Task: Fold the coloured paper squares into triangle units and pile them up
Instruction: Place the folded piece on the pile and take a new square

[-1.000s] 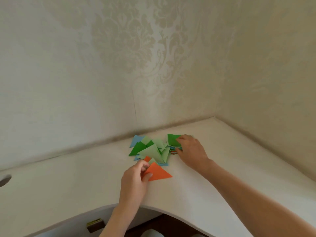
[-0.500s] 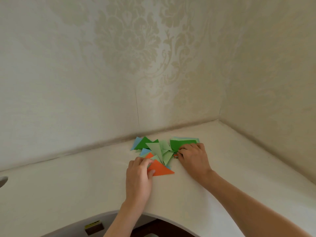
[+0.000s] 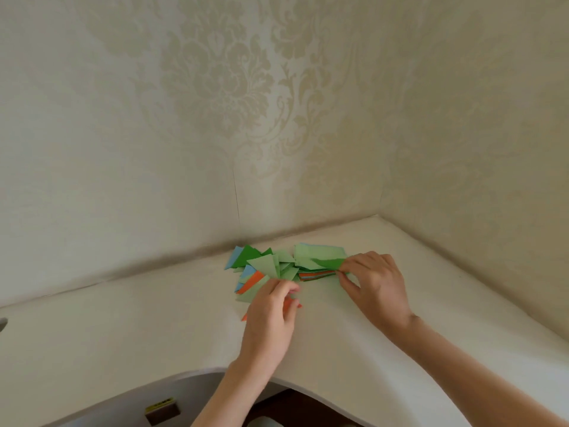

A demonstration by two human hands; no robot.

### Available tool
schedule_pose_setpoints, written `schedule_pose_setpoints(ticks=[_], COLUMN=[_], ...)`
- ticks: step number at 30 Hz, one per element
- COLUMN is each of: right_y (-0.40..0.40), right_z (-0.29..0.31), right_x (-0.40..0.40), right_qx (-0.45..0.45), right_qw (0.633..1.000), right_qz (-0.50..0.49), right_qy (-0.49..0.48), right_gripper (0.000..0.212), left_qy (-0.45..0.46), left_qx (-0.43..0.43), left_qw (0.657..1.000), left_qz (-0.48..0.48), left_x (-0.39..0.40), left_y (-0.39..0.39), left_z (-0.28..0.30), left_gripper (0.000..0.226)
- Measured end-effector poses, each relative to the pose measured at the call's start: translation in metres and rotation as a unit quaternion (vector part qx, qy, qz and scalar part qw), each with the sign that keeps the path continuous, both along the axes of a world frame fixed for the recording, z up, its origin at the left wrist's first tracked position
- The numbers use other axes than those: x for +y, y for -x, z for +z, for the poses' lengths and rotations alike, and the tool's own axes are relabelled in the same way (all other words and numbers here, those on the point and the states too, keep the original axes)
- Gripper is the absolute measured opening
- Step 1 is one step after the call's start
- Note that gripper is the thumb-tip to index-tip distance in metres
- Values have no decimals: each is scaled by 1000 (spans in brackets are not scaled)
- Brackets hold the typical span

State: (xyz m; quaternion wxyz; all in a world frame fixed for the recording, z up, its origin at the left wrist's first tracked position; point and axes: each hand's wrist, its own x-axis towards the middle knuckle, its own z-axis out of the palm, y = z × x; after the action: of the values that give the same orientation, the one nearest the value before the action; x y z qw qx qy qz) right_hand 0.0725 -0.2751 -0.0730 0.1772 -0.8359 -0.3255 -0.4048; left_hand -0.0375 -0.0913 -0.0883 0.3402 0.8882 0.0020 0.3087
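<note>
Desk [image 3: 400, 349], pale, curved front edge, is running into the wall corner and carrying all the work. Wallpaper [image 3: 215, 103] w/ a leaf pattern is backing it on both sides.

Pile of folded triangles [image 3: 264, 266] is lying loose near the back wall, greens, blues and one orange overlapping at odd angles; apparently a drop zone for finished units, no neat stacking yet.

Stack of unfolded squares [image 3: 317, 257] is sitting just right of the pile, touching it, light green sheet on top, orange and other colours showing at the front edge. Placement looks deliberate: supply within reach of the right hand, output within reach of the left.

Right hand [image 3: 375, 285] is pinching the right edge of a dark green sheet [image 3: 328, 262] at the top of the stack, thumb and fingertips closed on it, prob. peeling one sheet off for the next fold.

Left hand [image 3: 271, 318] is resting on an orange triangle [image 3: 291, 305], fingers curled; only its corners are showing. Cannot tell whether it is gripping or just pressing it flat.

Small dark box w/ yellow label [image 3: 161, 411] is sitting below the desk edge.
</note>
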Motion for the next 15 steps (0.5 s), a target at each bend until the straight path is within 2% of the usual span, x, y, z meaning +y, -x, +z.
schedule_pose_setpoints(ticks=[7, 11, 15], right_y=[45, 54, 56], right_z=[-27, -36, -37], right_x=[-41, -50, -52], right_qx=[47, 106, 198], right_qw=[996, 990, 978], right_qz=[23, 31, 28], right_qy=[77, 87, 57], right_gripper=[2, 4, 10], left_qy=[-59, -81, -83], left_qx=[18, 69, 63], left_qw=[993, 985, 986], left_qz=[-102, -133, -126], left_x=[-39, -48, -52], left_y=[-11, -14, -17], left_z=[-10, -22, -24], left_gripper=[29, 22, 7])
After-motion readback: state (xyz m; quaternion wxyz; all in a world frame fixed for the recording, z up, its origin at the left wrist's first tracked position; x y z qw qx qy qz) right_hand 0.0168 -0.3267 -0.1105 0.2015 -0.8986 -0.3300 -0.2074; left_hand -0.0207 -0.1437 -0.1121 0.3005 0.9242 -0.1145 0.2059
